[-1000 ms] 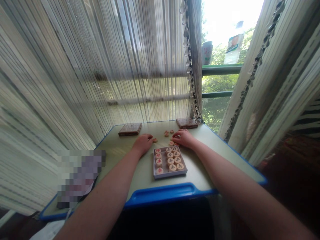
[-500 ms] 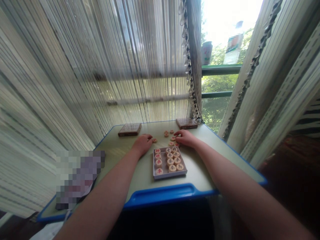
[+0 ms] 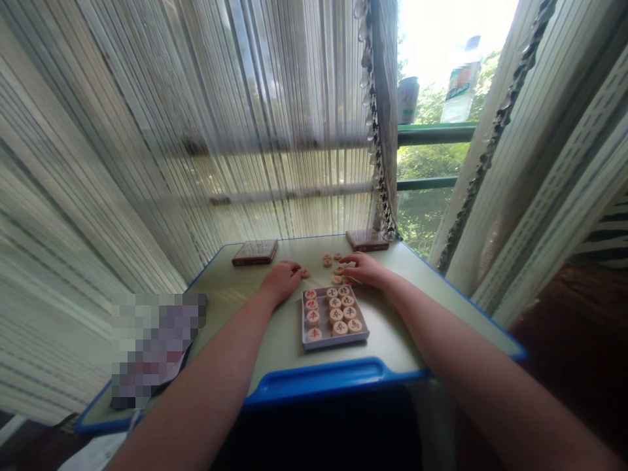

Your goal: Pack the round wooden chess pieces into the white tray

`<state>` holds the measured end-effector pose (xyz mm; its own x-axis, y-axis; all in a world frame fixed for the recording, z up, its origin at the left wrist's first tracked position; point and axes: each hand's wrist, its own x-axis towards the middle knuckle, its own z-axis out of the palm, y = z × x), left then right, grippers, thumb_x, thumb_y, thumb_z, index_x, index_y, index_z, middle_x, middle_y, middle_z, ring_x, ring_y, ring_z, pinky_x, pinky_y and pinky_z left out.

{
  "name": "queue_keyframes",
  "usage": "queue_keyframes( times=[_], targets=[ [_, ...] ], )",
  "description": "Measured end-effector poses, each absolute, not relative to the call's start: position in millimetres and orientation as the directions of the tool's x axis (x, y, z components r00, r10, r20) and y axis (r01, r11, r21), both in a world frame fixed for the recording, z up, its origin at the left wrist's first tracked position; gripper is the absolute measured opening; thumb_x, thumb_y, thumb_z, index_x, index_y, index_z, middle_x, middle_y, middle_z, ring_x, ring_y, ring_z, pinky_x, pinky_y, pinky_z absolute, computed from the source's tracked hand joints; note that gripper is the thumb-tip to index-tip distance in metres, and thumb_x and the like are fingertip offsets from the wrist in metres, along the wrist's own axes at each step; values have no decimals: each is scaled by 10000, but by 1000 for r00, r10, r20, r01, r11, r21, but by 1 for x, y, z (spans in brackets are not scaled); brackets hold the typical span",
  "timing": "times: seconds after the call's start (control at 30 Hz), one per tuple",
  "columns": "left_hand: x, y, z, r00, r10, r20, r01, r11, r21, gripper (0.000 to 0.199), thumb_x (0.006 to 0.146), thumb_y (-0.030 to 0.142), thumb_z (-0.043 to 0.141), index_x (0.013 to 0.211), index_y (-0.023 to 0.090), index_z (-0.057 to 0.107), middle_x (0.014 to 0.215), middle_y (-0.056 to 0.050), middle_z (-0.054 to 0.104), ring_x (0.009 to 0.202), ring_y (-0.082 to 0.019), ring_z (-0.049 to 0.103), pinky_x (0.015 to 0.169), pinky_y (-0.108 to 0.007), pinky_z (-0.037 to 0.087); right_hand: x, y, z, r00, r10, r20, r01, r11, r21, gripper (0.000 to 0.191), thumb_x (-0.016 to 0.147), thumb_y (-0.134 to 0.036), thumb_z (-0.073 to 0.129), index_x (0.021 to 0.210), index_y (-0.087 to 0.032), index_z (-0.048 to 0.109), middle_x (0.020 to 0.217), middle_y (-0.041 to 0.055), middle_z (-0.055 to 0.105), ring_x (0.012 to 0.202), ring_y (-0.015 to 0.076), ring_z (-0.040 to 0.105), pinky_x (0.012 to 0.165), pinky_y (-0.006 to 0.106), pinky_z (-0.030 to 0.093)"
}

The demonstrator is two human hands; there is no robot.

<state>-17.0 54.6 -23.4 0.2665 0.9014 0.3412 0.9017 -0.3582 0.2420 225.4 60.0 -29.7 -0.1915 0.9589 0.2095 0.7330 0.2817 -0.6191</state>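
A shallow open box (image 3: 326, 342) on the table holds round wooden chess pieces, red-marked in a left column and black-marked in two right columns. Behind the box, my left hand (image 3: 282, 280) rests on the table, its fingertips at a loose piece (image 3: 304, 273); its fingers are apart. My right hand (image 3: 363, 268) is beside several loose pieces, fingers spread, its fingertips near a red-marked piece (image 3: 338, 270). Two stacked pieces (image 3: 327, 261) and another piece (image 3: 338, 256) lie farther back between the hands.
Flat brown boxes lie at the table's back left (image 3: 255, 252) and back right (image 3: 367, 240). The table (image 3: 235, 288) has a blue edge with a tray groove (image 3: 321, 377) in front. A blurred-out item (image 3: 167, 347) lies at left. Curtains hang behind.
My right hand has lifted slightly off the pieces beside it, and its fingers have shifted a little to the left. The whole view has shifted slightly.
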Motion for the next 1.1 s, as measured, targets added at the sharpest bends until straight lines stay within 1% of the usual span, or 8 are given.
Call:
queue_keyframes(
  times=[0.17, 0.3, 0.4, 0.57, 0.7, 0.8, 0.93, 1.1],
  targets=[
    [-16, 55, -23, 279, 898, 340, 902, -366, 230, 317, 803, 303, 451, 968, 142, 669, 966, -92, 647, 826, -181, 598, 779, -273, 454, 223, 62, -32, -220, 933, 285, 782, 343, -521, 332, 695, -430, 634, 893, -179, 719, 932, 97, 628, 878, 212, 572, 797, 295, 438],
    [-16, 56, -24, 286, 896, 340, 896, -376, 236, 323, 809, 322, 445, 956, 142, 670, 946, -90, 645, 826, -182, 595, 769, -272, 455, 224, 62, -32, -230, 942, 246, 768, 331, -549, 322, 722, -302, 605, 1009, -183, 691, 1042, 96, 609, 919, 204, 563, 826, 279, 430],
    [-17, 57, -24, 282, 898, 338, 897, -372, 239, 322, 806, 321, 446, 956, 148, 671, 951, -88, 641, 829, -183, 595, 774, -273, 455, 224, 62, -32, -223, 943, 248, 779, 325, -537, 399, 719, -338, 608, 1081, -176, 654, 1039, 100, 606, 940, 216, 547, 847, 301, 420],
    [-17, 56, -24, 281, 900, 335, 900, -368, 234, 328, 807, 311, 436, 972, 149, 668, 972, -91, 637, 843, -187, 591, 796, -284, 452, 222, 59, -30, -232, 936, 264, 795, 339, -504, 392, 695, -461, 626, 953, -171, 679, 914, 87, 623, 900, 218, 542, 813, 311, 426],
    [-16, 56, -24, 275, 905, 325, 903, -359, 236, 320, 806, 295, 433, 973, 156, 669, 975, -86, 638, 849, -181, 591, 800, -273, 453, 221, 57, -28, -255, 935, 247, 792, 348, -501, 342, 735, -430, 597, 960, -187, 682, 947, 86, 615, 898, 204, 544, 809, 298, 427],
    [-16, 57, -24, 270, 906, 326, 903, -356, 242, 313, 800, 289, 441, 965, 156, 671, 969, -84, 639, 856, -184, 590, 805, -273, 451, 221, 57, -30, -247, 933, 262, 788, 351, -506, 412, 734, -436, 600, 1059, -187, 650, 982, 96, 607, 921, 212, 540, 827, 307, 424],
    [-16, 58, -25, 281, 903, 324, 900, -365, 239, 309, 797, 282, 443, 967, 160, 671, 977, -84, 635, 869, -192, 589, 813, -287, 450, 221, 61, -33, -251, 922, 296, 799, 369, -474, 338, 722, -426, 616, 941, -180, 690, 928, 92, 610, 911, 218, 546, 835, 308, 417],
    [-17, 59, -25, 291, 903, 316, 896, -373, 240, 309, 801, 258, 437, 971, 152, 672, 993, -92, 638, 900, -194, 585, 844, -290, 440, 216, 50, -19, -152, 922, 355, 742, 344, -576, 294, 712, -372, 633, 891, -145, 688, 963, 99, 585, 776, 164, 555, 703, 266, 439]
  ],
)
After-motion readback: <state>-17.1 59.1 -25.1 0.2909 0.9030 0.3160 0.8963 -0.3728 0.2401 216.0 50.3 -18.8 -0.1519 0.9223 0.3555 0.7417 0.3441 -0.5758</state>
